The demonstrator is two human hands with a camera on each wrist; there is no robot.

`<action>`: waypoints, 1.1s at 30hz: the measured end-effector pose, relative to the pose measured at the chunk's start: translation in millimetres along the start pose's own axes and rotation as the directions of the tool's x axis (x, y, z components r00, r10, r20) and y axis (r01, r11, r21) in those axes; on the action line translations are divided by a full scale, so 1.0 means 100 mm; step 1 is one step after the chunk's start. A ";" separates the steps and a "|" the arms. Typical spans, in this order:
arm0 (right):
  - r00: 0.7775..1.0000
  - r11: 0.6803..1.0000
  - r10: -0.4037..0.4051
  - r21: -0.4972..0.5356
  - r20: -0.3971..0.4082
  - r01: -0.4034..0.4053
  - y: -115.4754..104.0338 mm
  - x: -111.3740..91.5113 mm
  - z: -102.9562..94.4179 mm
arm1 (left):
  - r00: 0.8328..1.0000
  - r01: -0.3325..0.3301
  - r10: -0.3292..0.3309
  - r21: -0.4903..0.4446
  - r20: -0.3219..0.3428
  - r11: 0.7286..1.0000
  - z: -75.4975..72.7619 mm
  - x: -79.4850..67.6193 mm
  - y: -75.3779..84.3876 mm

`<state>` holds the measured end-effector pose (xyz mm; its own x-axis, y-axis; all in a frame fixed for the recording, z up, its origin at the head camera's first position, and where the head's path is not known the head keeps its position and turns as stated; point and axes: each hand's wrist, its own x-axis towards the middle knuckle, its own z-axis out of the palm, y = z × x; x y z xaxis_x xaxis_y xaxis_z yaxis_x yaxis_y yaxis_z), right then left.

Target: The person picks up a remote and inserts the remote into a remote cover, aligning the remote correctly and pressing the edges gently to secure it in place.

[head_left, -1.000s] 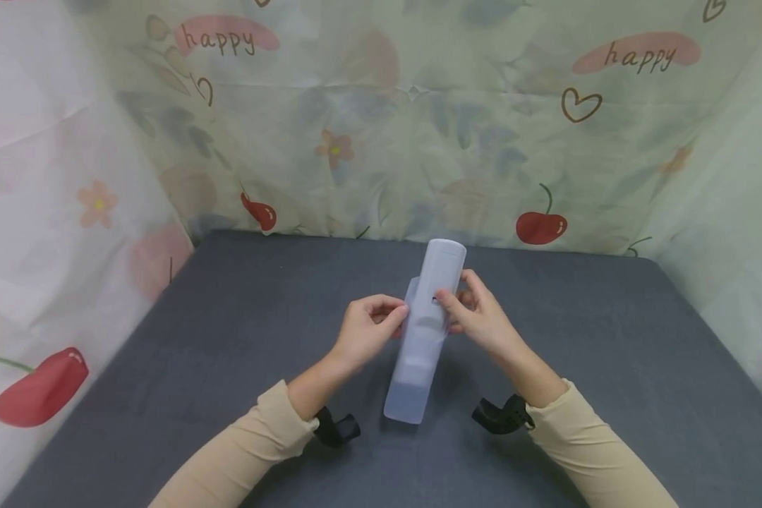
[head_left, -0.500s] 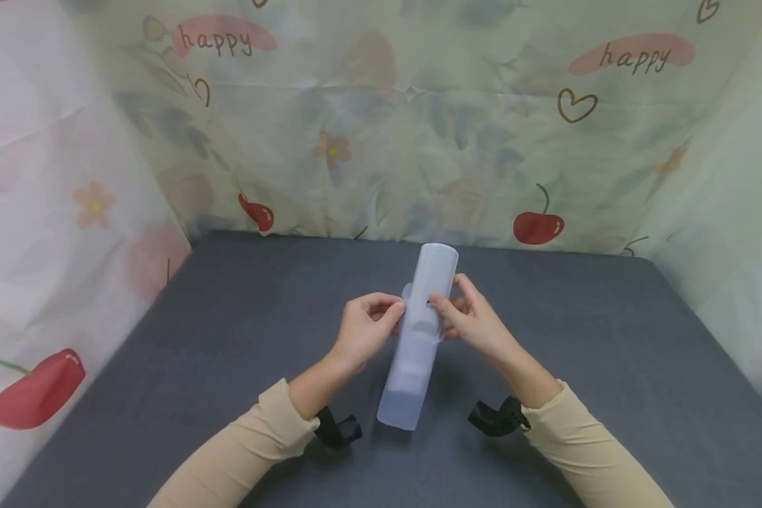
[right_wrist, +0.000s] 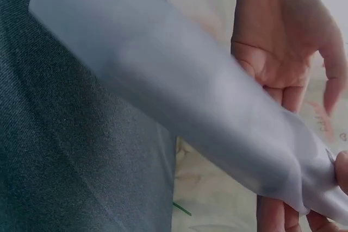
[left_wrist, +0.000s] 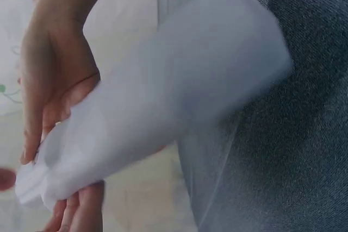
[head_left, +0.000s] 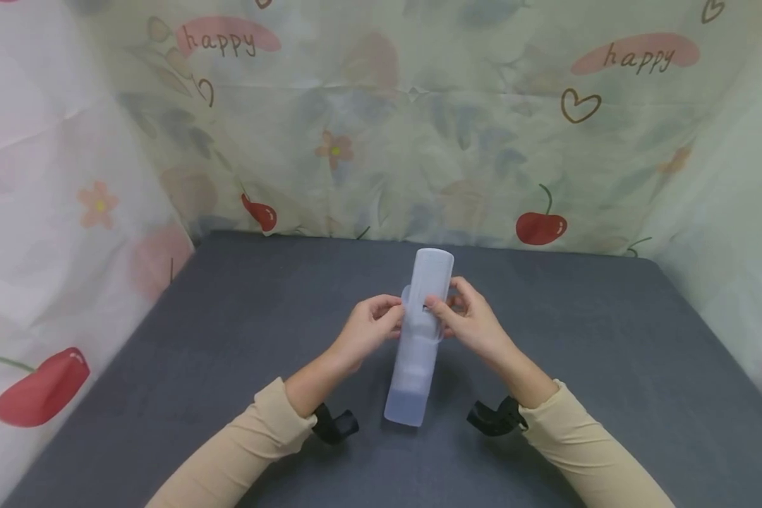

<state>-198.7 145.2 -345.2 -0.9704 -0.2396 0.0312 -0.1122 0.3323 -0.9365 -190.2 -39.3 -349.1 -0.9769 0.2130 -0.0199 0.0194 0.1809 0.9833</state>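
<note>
Both hands hold a long, translucent white plastic tube (head_left: 409,374), tilted with its upper end leaning away and its lower end close over the table. A wider curved flange (head_left: 406,295) shows behind its left side, and a small dark slot sits near the right thumb. My left hand (head_left: 370,329) pinches at the left edge, thumb in front and fingers bent. My right hand (head_left: 476,319) grips the right side, thumb on the front and fingers behind. In the left wrist view the tube (left_wrist: 163,85) is blurred; in the right wrist view, the tube (right_wrist: 179,74) hides some fingertips.
A dark grey table (head_left: 260,282) lies beneath. Patterned cloth (head_left: 413,141) hangs at the back and both sides. Black wrist mounts (head_left: 335,425) hang below both cuffs, near the tube's lower end.
The tube's upper end has shifted left and a little lower, so it leans less to the right. My right hand has moved slightly left with it; the left hand has barely moved.
</note>
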 end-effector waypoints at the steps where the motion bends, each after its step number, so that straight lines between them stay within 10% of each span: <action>1: 1.000 1.000 0.003 -0.006 0.001 -0.003 0.00 0.00 0.00 | 1.000 -0.002 0.002 0.022 0.011 1.000 0.00 0.00 0.00; 10: 0.999 0.999 0.023 0.031 0.048 -0.024 -0.07 -0.04 -0.07 | 0.994 -0.075 0.080 0.084 -0.068 0.994 0.01 0.01 -0.02; 19: 0.990 0.991 -0.128 0.035 0.051 0.126 -0.01 -0.06 -0.10 | 0.993 -0.088 0.092 0.053 -0.077 0.995 0.04 0.01 -0.01; 33: 0.958 0.956 -0.256 -0.181 -0.127 0.231 0.03 -0.04 0.02 | 0.984 -0.166 0.174 0.143 -0.043 0.976 0.09 -0.02 0.00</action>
<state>-194.3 145.5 -348.6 -0.9284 -0.1989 0.3138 -0.3703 0.4271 -0.8249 -186.2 -30.7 -350.9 -0.9669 0.1992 0.1592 0.2115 0.2780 0.9370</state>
